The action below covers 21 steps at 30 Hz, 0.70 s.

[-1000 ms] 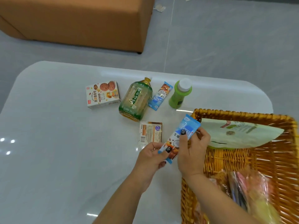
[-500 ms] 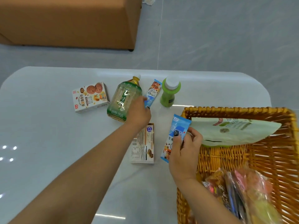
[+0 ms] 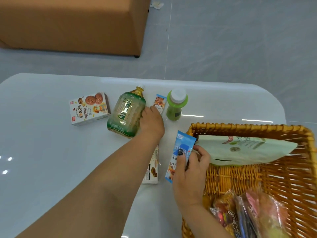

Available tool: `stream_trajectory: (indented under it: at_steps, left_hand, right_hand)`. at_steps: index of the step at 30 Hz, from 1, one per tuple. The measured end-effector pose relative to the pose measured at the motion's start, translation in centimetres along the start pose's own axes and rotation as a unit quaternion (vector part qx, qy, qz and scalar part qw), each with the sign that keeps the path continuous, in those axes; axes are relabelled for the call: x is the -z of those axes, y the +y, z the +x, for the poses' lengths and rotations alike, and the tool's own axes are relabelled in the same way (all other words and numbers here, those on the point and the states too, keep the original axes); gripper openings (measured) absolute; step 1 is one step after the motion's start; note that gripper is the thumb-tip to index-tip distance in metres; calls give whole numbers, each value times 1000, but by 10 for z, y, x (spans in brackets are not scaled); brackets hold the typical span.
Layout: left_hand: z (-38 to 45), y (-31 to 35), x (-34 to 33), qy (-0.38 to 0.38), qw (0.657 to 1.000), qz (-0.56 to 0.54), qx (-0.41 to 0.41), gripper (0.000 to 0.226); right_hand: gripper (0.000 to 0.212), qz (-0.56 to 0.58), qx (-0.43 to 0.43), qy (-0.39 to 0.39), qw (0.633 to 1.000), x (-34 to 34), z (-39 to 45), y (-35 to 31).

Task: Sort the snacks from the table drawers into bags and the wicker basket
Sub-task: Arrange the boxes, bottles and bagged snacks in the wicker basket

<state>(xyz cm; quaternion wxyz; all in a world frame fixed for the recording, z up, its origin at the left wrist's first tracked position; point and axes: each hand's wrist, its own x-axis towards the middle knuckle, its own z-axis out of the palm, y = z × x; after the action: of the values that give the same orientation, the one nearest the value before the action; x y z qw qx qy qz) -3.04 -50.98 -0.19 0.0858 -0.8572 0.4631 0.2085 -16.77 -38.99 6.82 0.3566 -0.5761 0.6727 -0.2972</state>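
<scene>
My right hand pinches a blue coffee sachet upright beside the left rim of the wicker basket. My left hand reaches across the white table, its fingers curled down on the near end of a second blue sachet. That sachet lies between a green tea bottle on its side and a small green bottle with a white cap. A cookie box stands to the left. A flat snack box lies partly under my left forearm.
Inside the basket lie a pale green pouch at the back and several wrapped snacks at the front. An orange-brown ottoman stands on the grey floor beyond the table's far edge.
My left hand let go of the held sachet and reached forward to the sachet beside the tea bottle. My right hand keeps its sachet near the basket rim.
</scene>
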Motion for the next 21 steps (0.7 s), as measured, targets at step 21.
stream_trajectory:
  at_steps: [21]
  left_hand:
    - [-162, -81, 66, -5, 833, -552, 41, 8]
  right_hand:
    - [18, 130, -128, -42, 982, 28, 8, -15]
